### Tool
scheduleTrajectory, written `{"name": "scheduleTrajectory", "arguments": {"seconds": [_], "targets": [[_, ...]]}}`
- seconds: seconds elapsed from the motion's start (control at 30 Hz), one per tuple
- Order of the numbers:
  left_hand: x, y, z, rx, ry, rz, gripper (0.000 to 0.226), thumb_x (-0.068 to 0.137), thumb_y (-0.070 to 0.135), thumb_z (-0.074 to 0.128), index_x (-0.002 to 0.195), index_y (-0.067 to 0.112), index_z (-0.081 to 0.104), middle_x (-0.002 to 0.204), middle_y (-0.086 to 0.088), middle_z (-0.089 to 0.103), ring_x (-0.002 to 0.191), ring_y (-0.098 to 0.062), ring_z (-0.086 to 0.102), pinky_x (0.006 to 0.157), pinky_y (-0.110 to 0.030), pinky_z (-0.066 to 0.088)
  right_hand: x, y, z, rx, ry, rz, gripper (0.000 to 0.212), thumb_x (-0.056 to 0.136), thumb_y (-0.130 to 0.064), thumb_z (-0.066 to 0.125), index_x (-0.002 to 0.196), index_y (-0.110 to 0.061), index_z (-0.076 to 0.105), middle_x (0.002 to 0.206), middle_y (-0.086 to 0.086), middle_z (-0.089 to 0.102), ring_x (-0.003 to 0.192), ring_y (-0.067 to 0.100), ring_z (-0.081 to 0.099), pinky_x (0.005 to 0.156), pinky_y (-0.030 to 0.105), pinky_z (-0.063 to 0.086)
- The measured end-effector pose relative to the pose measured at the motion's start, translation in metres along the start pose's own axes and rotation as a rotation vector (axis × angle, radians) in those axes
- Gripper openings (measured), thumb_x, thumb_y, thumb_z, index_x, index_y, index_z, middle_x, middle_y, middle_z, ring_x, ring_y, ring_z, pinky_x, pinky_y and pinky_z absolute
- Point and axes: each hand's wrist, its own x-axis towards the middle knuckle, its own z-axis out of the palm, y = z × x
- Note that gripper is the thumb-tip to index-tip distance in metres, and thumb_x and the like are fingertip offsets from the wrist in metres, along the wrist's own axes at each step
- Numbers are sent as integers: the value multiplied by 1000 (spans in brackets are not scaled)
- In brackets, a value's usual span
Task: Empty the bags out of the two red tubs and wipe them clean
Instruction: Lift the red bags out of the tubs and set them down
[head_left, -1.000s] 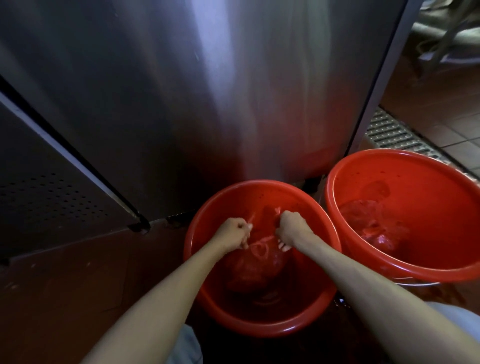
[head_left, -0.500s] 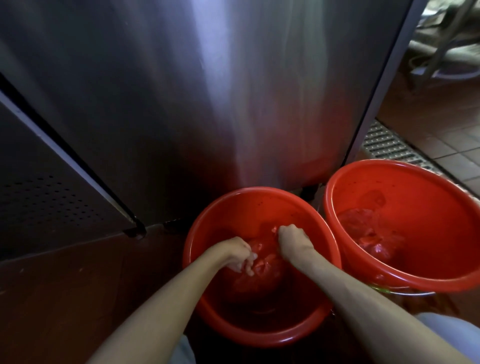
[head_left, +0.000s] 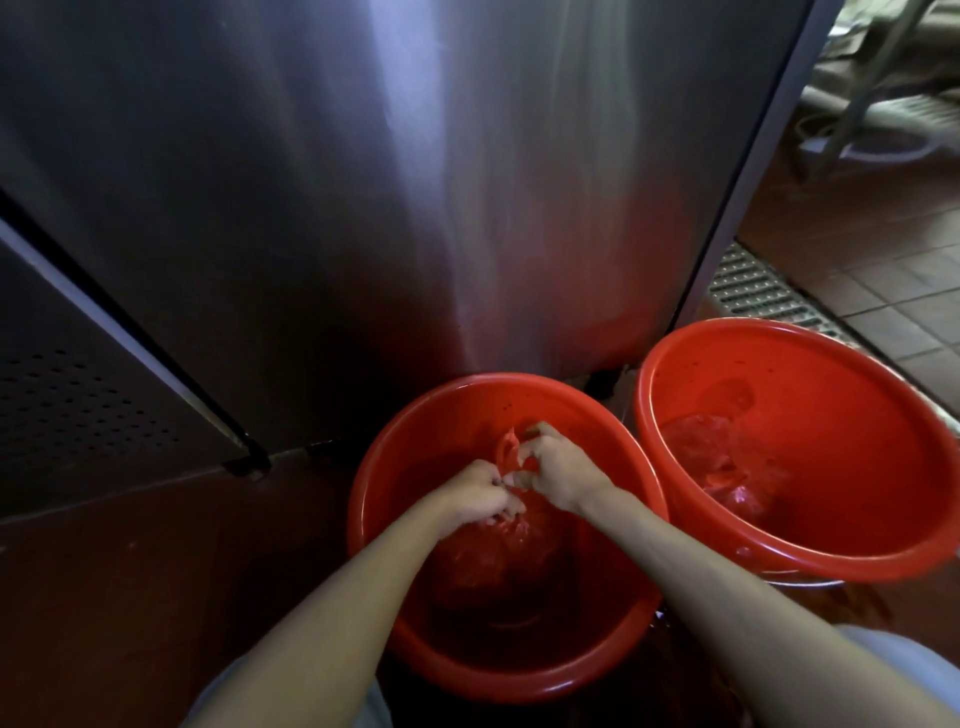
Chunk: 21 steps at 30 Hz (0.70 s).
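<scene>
A: Item one, far left?

B: Dark perforated panel (head_left: 78, 410), low on the left, set behind a slanted metal edge. Next to it, brushed steel cabinet (head_left: 415, 182), tall, filling most of the view, with a red glow low on its face above the tubs.

A: Floor?

B: Dark reddish floor (head_left: 130, 597) in front of the cabinet.

A: Tubs?

B: Two. Near red tub (head_left: 374, 519), centre bottom, standing just in front of the cabinet's foot. Inside it, one red plastic bag (head_left: 498, 551), full and gathered at the neck, sitting in the tub's bottom.

A: Hands?

B: Both inside the near tub, close together at the bag's neck. Left hand (head_left: 475, 496): fingers curled round the gathered plastic just above the bulge. Right hand (head_left: 558, 470): fingers pinching a twisted loop of the bag's top, which stands up beside the thumb. The two hands touch or nearly touch; which, cannot be told.

A: Second tub?

B: Far red tub (head_left: 883, 415), to the right, its rim touching or just beside the near tub's rim. Contains a second red bag (head_left: 722, 467), crumpled, lying low against the left inner wall. No hand on it.

A: Beyond that?

B: Metal floor grate (head_left: 753, 286) behind the far tub, then brown floor tiles (head_left: 909, 291) at the right edge.
</scene>
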Motion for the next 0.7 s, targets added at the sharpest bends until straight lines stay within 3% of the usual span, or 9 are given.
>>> {"name": "scheduleTrajectory", "arguments": {"seconds": [0.07, 0.13, 0.27, 0.33, 0.4, 0.53, 0.6, 0.67, 0.7], "targets": [[1, -6, -6, -69, 2, 34, 6, 95, 15, 76, 91, 11, 72, 83, -4, 76, 65, -6, 67, 57, -16, 49, 2, -3, -5, 186, -138, 66, 16, 92, -23, 74, 78, -31, 70, 90, 5, 73, 88, 26, 73, 80, 32, 58], [0, -8, -12, -177, 8, 46, 12, 98, 17, 73, 91, 8, 71, 75, -3, 73, 57, -4, 65, 56, -15, 51, 1, -9, -12, 368, -219, 126, 10, 93, -12, 72, 87, -20, 74, 81, 7, 74, 82, 22, 75, 75, 33, 63], [-1, -4, -25, -352, -21, 24, 12, 102, 14, 66, 94, 5, 71, 76, -8, 73, 63, -10, 67, 64, -19, 58, 6, -6, -17, 513, -65, 195, 13, 84, 3, 79, 88, -8, 74, 72, 10, 74, 73, 20, 77, 75, 40, 65], [-4, -1, -31, -386, -2, 0, 14, 104, 14, 62, 95, 6, 69, 77, -9, 73, 63, -10, 67, 64, -19, 58, 8, 0, -18, 613, -41, 264, 12, 81, 3, 82, 84, -5, 73, 73, 15, 75, 72, 24, 77, 74, 42, 65], [-5, 0, -35, -387, 19, -13, 13, 104, 14, 62, 96, 7, 68, 78, -9, 72, 62, -8, 68, 63, -18, 58, 6, 1, -16, 646, -174, 250, 13, 80, -8, 86, 88, -6, 77, 80, 17, 77, 73, 21, 77, 70, 33, 64], [-6, -3, -39, -213, 45, 1, 6, 94, 6, 74, 99, 3, 75, 73, -6, 71, 61, -10, 66, 64, -21, 56, 4, -3, -5, 434, -395, 156, 18, 82, -11, 79, 98, -20, 82, 97, 5, 80, 86, 8, 73, 73, 21, 57], [-8, -6, -45, -75, 55, 96, 14, 85, -4, 80, 96, 4, 80, 65, -1, 71, 57, -8, 64, 61, -21, 53, 8, -4, 1, 219, -205, 137, 23, 82, -6, 64, 88, -23, 77, 95, 6, 79, 86, 15, 71, 74, 24, 52], [-8, -7, -50, 112, 59, 243, 33, 74, -5, 88, 89, 24, 82, 75, 3, 77, 67, -8, 69, 70, -23, 55, 9, -3, 8, 105, 8, 97, 25, 84, -5, 54, 92, -26, 67, 98, 3, 75, 96, 24, 70, 78, 25, 47], [-8, -8, -50, 242, 93, 298, 42, 71, 0, 91, 86, 37, 79, 82, 5, 79, 77, -9, 73, 78, -25, 56, 10, -4, 12, 121, 13, 59, 26, 88, -5, 51, 98, -24, 65, 98, 2, 73, 97, 25, 69, 79, 26, 47]]}}
